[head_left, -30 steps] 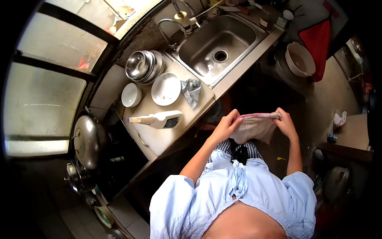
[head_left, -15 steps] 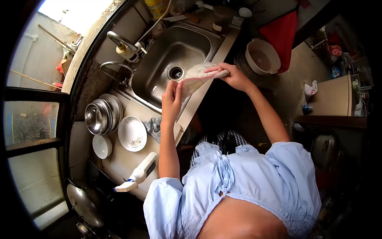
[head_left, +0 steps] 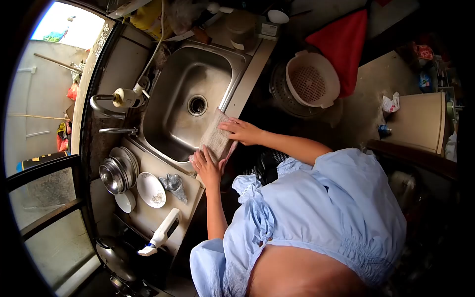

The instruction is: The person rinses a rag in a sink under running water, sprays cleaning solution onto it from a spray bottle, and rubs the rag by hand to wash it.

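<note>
A pale cloth with a pinkish edge [head_left: 215, 139] lies draped over the near rim of the steel sink [head_left: 170, 119]. My left hand [head_left: 208, 167] rests on the cloth's lower left end, fingers stretched out over it. At the upper right part of the cloth, my right hand [head_left: 242, 131] lies with its fingers extended on top. Neither hand is wrapped round it. Inside the sink, the drain [head_left: 197, 105] shows beyond the cloth.
Left of the sink stand stacked metal bowls [head_left: 115, 173], a white bowl [head_left: 151, 189], a crumpled grey bag [head_left: 173, 186] and a white spray bottle [head_left: 162, 231]. Two faucets [head_left: 118, 130] reach over the sink's left side. A white colander [head_left: 311, 79] sits to the right.
The cloth, held up between both hands before, now lies on the sink's near rim. Both hands have lowered and flattened onto it. The camera view has shifted.
</note>
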Demonstrator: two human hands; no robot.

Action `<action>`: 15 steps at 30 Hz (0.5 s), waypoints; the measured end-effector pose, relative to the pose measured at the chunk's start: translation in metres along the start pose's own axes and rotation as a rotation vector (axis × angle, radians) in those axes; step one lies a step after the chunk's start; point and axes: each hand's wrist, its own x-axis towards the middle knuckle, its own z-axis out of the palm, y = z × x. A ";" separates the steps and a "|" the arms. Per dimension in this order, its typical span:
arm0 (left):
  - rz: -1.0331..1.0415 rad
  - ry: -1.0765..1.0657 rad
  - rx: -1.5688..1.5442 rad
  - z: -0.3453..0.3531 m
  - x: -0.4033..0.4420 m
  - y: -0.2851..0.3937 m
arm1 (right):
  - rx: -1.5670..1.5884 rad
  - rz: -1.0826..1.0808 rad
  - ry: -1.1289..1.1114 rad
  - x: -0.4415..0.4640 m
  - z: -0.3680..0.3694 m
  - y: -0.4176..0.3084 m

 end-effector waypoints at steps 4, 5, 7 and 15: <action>-0.173 -0.052 0.091 0.027 0.014 0.024 | -0.082 -0.067 -0.012 -0.005 -0.008 0.017; -0.181 -0.051 0.096 0.028 0.019 0.029 | -0.127 -0.073 0.026 -0.004 -0.013 0.020; -0.161 -0.028 0.053 0.032 0.032 0.039 | -0.133 -0.043 -0.036 -0.005 -0.028 0.029; 0.065 -0.038 0.022 0.029 0.122 0.098 | -0.189 0.275 0.086 -0.021 -0.066 0.086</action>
